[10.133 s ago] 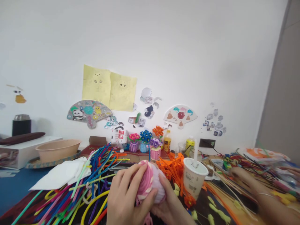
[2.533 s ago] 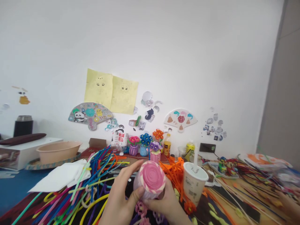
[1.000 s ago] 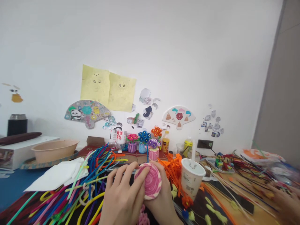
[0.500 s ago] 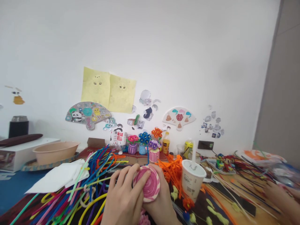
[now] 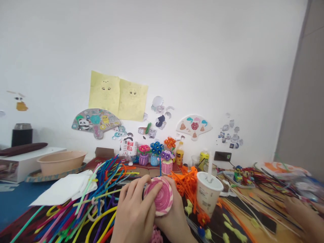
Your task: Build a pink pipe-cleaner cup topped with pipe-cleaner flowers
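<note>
A round pink pipe-cleaner coil (image 5: pixel 164 199) with a twisted pink-and-white rim faces me, held in front of my body. My left hand (image 5: pixel 136 211) is closed on its left side, the index finger lying across the spiral face. My right hand (image 5: pixel 176 212) wraps it from behind and the right; most of those fingers are hidden. Below the hands a bumpy pink piece (image 5: pixel 156 235) shows in part. Loose coloured pipe cleaners (image 5: pixel 83 202) are heaped to the left, and orange ones (image 5: pixel 186 182) lie beyond my right hand.
A paper cup (image 5: pixel 209 194) with a straw stands right of my hands. Small pipe-cleaner flower pots (image 5: pixel 167 166) and a yellow-capped bottle (image 5: pixel 179 153) line the back. Left are white paper sheets (image 5: pixel 62 189) and a beige basin (image 5: pixel 62 163). Another person's hand (image 5: pixel 301 214) is at far right.
The view has shifted slightly, so the background sits a little to the right. Both hands keep the same hold on the pink coil.
</note>
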The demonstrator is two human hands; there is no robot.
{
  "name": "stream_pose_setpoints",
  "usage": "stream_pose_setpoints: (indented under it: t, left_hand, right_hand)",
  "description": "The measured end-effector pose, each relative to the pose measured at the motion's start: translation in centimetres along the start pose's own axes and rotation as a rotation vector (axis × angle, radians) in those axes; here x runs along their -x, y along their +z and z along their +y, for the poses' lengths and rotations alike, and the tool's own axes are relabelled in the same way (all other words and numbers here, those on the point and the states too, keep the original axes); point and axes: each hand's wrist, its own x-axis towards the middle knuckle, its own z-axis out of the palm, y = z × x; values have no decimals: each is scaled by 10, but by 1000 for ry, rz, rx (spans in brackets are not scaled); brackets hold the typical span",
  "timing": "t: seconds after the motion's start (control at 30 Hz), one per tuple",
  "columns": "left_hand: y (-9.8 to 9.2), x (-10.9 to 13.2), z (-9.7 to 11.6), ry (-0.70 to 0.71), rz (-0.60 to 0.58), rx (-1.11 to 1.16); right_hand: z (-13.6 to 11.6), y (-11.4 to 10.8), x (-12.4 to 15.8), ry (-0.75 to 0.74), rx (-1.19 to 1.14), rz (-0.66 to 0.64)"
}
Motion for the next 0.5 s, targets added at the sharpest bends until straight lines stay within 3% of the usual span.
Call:
stream_pose_setpoints:
  t: [0.23, 0.4, 0.5]
  left_hand:
    - [5, 3, -4, -193, -11, 259]
    - [8, -4, -7, -702, -9, 768]
    - [10, -8, -5, -937, -82, 1023]
  right_hand:
    - [-8, 1, -4, 88, -118, -82]
    - [-4, 4, -5, 113, -232, -140]
    - [-5, 5, -3, 97, -269, -196]
